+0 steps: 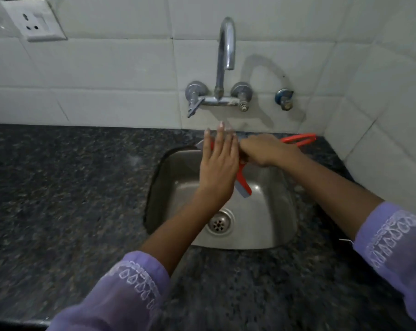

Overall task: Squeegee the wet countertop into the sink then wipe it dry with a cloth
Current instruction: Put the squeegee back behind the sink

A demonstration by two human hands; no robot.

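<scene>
Item 1: sink (269, 237), set in the dark surface (70, 187). Item 2: my left hand (217, 168), flat and spread over the squeegee (244, 185) blade. Item 3: my right hand (266, 150), closed on its handle, long axis running toward the surface's far right corner. No legible writing.

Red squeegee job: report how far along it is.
Done: can't confirm; no pooled water stands out on the dark speckled granite countertop. In hand: the right hand grips the red plastic squeegee over the steel sink, the left hand flat against its blade. Left: the cloth wipe; no cloth is in view.
</scene>
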